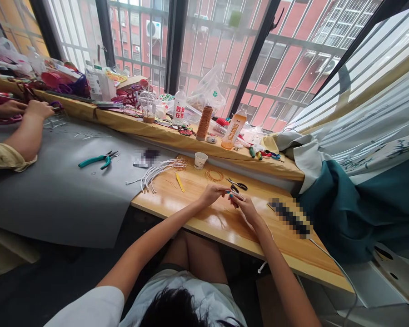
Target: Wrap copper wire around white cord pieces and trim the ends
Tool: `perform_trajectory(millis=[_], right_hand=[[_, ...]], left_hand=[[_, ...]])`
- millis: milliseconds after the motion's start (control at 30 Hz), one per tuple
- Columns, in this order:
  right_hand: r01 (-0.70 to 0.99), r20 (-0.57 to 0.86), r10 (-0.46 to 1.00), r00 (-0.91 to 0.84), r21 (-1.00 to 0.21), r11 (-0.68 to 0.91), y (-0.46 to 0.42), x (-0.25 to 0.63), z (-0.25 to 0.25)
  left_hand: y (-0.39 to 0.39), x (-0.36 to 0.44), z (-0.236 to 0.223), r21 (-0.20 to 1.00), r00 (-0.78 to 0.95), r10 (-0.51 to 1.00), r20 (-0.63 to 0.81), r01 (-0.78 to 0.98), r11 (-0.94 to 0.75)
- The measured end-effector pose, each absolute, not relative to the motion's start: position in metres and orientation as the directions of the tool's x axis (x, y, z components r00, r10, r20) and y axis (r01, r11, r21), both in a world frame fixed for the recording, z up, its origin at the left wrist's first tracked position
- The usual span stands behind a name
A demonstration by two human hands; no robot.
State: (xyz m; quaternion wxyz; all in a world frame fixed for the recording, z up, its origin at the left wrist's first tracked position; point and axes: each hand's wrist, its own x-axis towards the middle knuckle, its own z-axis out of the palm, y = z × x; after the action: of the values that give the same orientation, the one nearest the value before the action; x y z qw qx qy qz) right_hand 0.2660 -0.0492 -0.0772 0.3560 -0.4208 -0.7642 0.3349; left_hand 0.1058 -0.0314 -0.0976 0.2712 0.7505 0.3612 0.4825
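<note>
My left hand [213, 194] and my right hand [246, 208] meet fingertip to fingertip above the wooden table. A thin white cord [237, 195] lies in the closed fingers of my right hand, and a white end of cord [261, 268] hangs below the table edge. The fingers of my left hand pinch at the same spot; what is between them is too small to tell. Just beyond my hands lie black-handled scissors [239, 185] and a coil of thin orange-brown thread [213, 175]. To the left are yellow tweezers [180, 182] and a bundle of white cords [153, 175].
A paper cup [201, 160] stands near the ledge. Green-handled pliers [97, 161] lie on the grey mat [71, 195]. On the ledge are a thread spool [204, 123], an orange drink bottle [234, 128] and clutter. A co-worker's hands [37, 110] are at the far left.
</note>
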Motion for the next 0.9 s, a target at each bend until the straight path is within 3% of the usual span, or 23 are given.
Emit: perform_trajectory(millis=[267, 467, 667, 900], right_hand=[[0.323, 0.135, 0.879, -0.456, -0.896, 0.305, -0.051, 0.266, -0.075], [0.273, 0.135, 0.93, -0.341, -0.933, 0.236, -0.048, 0.282, -0.064], [0.329, 0.035, 0.894, -0.447, -0.923, 0.2, -0.051, 0.273, -0.047], [0.267, 0.136, 0.943, -0.305, -0.938, 0.222, -0.06, 0.261, -0.06]], left_hand=[[-0.04, 0.1, -0.085, 0.827, 0.411, 0.801, 0.434, 0.171, -0.536], [-0.041, 0.099, -0.081, 0.835, 0.393, 0.833, 0.39, 0.23, -0.5], [-0.041, 0.098, -0.085, 0.809, 0.428, 0.831, 0.355, 0.305, -0.503], [-0.036, 0.097, -0.09, 0.768, 0.444, 0.826, 0.347, 0.371, -0.522]])
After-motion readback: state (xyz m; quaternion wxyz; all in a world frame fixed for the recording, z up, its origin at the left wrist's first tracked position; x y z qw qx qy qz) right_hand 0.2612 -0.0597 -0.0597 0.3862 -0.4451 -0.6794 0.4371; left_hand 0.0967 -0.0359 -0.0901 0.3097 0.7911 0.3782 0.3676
